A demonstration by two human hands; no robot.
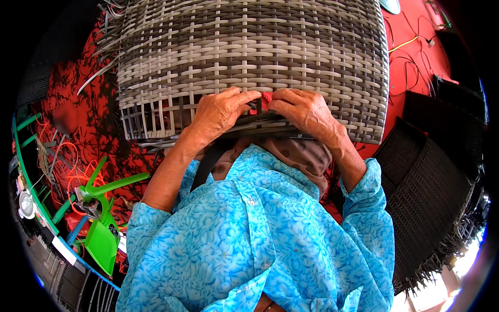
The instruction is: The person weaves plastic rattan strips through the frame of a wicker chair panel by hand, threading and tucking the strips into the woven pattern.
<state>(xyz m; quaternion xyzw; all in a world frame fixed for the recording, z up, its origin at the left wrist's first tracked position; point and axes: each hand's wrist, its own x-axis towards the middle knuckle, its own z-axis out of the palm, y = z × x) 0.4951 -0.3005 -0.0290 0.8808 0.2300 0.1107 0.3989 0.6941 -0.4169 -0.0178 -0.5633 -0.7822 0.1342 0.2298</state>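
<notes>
Across my lap lies a woven wicker panel (249, 57) in mottled grey and brown, part of a piece of furniture. An open gap runs along its near edge, with bare upright strips (150, 118) showing at the left. Both hands work at the middle of this gap. My left hand (221, 110) has its fingers closed on a wicker strip at the lowest woven row. Close beside it, my right hand (307, 112) is bent over the same edge, fingers closed on the weave. Red shows between the fingertips. Dark strips (260, 126) run below; my fingers partly hide the gripped parts.
Loose strip ends (106, 31) stick out at the panel's upper left. Dark scraps litter the red floor (88, 93). At left are a bright green fan-like object (101, 236) and orange cord (70, 156). Dark woven panels (431, 203) stand at right, below cables (410, 62).
</notes>
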